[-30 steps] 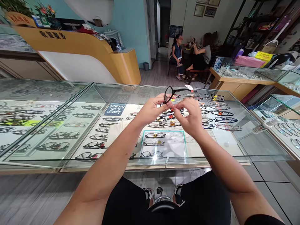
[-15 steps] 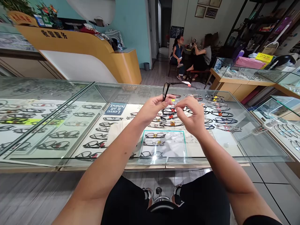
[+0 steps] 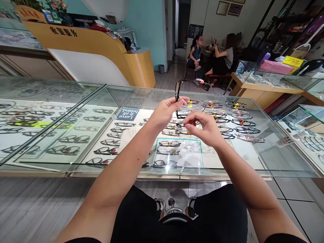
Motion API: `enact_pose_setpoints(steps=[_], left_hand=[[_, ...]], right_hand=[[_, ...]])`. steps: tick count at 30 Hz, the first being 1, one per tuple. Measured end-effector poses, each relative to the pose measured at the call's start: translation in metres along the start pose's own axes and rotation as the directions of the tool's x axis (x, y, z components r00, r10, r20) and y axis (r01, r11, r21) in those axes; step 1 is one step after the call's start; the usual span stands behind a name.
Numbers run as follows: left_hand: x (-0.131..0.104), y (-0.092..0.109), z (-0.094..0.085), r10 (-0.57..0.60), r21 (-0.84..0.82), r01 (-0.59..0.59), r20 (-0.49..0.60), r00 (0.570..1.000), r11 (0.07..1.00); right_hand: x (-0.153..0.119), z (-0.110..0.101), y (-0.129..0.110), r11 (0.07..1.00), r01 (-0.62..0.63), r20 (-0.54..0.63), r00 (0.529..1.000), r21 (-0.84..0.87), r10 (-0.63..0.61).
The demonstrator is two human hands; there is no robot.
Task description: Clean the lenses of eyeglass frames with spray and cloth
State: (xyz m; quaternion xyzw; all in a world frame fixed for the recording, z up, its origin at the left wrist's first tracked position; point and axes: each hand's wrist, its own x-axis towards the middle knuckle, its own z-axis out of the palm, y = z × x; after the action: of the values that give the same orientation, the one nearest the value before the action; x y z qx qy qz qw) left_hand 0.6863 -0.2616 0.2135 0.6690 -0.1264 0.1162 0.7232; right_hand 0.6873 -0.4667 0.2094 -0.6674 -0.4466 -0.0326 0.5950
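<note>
A pair of dark-framed eyeglasses (image 3: pixel 177 90) is held up on edge over the glass display case. My left hand (image 3: pixel 165 111) is closed on its front, thumb and fingers pinching the rim. One temple, with a red and white mark, stretches to the right above my hands. My right hand (image 3: pixel 204 128) is just right of the frame's lower end, its fingers curled and thumb near the index finger. Whether it grips the lower temple or something small is hard to see. Beneath the glass lie rows of eyeglasses (image 3: pixel 169 143), some with coloured tags.
The glass display case (image 3: pixel 192 172) spans the view before my knees. A blue printed card (image 3: pixel 128 114) lies inside it. Beyond stand a wooden counter (image 3: pixel 140 67) and another glass case (image 3: pixel 268 79) at right. Two people sit at the back near a doorway.
The view has shifted slightly. The eyeglasses have turned a little, with the upper temple now more level. My right hand has moved slightly left and down, closer to the frame's lower end.
</note>
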Motion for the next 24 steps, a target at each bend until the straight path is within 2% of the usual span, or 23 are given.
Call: enact_pose_setpoints(steps=[5, 9, 17, 24], left_hand=[[0.001, 0.0, 0.0, 0.007, 0.051, -0.006, -0.023, 1.0, 0.999], [0.002, -0.001, 0.001, 0.007, 0.06, -0.005, -0.031, 0.999, 0.998], [0.001, 0.001, 0.002, 0.004, 0.03, -0.003, -0.024, 1.0, 1.0], [0.0, 0.003, 0.003, -0.005, 0.046, 0.007, -0.041, 0.999, 0.999]], right_hand=[[0.0, 0.006, 0.007, 0.966, -0.183, 0.166, 0.974, 0.181, 0.153], [0.0, 0.012, 0.012, 0.94, -0.269, 0.219, 0.95, 0.211, 0.223], [0.0, 0.008, 0.014, 0.92, -0.285, 0.307, 0.931, 0.269, 0.199], [0.0, 0.005, 0.014, 0.962, -0.235, 0.393, 0.905, 0.141, 0.163]])
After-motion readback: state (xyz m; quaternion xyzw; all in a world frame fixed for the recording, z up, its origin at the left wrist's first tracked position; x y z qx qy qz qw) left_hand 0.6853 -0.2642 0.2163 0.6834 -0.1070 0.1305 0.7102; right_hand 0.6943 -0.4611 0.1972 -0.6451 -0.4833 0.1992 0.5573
